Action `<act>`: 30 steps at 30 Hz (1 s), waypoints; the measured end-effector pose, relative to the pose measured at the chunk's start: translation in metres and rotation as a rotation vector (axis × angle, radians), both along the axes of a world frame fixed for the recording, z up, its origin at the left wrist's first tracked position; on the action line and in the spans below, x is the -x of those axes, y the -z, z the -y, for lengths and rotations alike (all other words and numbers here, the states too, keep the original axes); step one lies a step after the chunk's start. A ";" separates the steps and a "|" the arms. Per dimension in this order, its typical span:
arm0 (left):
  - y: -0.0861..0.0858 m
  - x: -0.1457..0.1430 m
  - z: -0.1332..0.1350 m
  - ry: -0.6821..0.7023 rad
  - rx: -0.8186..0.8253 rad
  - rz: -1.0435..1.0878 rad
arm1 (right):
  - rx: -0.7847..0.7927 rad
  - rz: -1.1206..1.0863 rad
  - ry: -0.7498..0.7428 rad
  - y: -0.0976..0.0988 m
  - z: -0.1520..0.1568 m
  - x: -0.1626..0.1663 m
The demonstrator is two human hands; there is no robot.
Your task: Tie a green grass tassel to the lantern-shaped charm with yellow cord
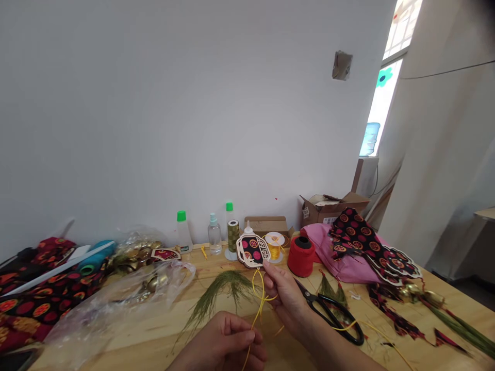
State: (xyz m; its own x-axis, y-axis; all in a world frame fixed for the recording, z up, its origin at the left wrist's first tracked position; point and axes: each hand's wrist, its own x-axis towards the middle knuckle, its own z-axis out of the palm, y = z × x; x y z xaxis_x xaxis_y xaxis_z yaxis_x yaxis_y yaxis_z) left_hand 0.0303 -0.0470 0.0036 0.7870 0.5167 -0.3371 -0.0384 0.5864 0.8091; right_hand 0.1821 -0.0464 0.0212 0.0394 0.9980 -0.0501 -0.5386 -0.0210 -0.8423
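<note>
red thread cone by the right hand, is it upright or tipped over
Upright: the red thread cone stands on the wooden table, its dark hollow top uppermost.

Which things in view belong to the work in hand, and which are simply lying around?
Seem to belong:
patterned ornament, in right hand
yellow cord, in left hand
probably yellow spool, black scissors

Apparently lying around:
red thread cone
spray bottle

A wooden table (pixel 152 346) carries green strands (pixel 228 281) near its middle, a bag (pixel 127 309) at nine o'clock, a clear bottle (pixel 214 238) at eleven, a red spool (pixel 301 260) near two, scissors (pixel 309 297) at three and yellow cord (pixel 381 333) near four.
</note>
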 end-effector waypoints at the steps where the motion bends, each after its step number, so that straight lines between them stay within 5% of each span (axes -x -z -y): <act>1: 0.000 0.001 0.000 0.012 -0.035 -0.021 | -0.004 0.004 0.002 0.000 0.000 0.000; 4: -0.009 0.004 -0.004 -0.053 -0.345 -0.163 | -0.010 0.044 0.025 -0.001 0.002 0.001; 7: -0.022 0.008 -0.010 -0.397 -0.730 -0.315 | -0.022 0.130 0.036 -0.001 0.004 0.005; 10: -0.029 0.010 -0.013 -0.640 -0.909 -0.332 | -0.009 0.168 0.024 0.002 0.005 0.011; 14: -0.027 0.007 -0.010 -0.633 -1.094 -0.352 | -0.017 0.199 -0.012 0.009 0.005 0.019; 22: -0.021 0.005 -0.009 -0.685 -1.065 -0.440 | -0.053 0.384 0.025 0.010 0.008 0.024; 30: -0.021 0.007 -0.008 -0.621 -1.237 -0.629 | -0.119 0.474 0.122 0.005 0.014 0.033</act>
State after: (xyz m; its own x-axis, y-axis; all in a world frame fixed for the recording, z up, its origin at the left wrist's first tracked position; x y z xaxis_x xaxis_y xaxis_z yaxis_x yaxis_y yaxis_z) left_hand 0.0231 -0.0390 0.0241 0.2430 0.9023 0.3561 0.5116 -0.4311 0.7433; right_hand 0.1495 -0.0604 0.0162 0.1468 0.9824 0.1151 -0.0887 0.1290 -0.9877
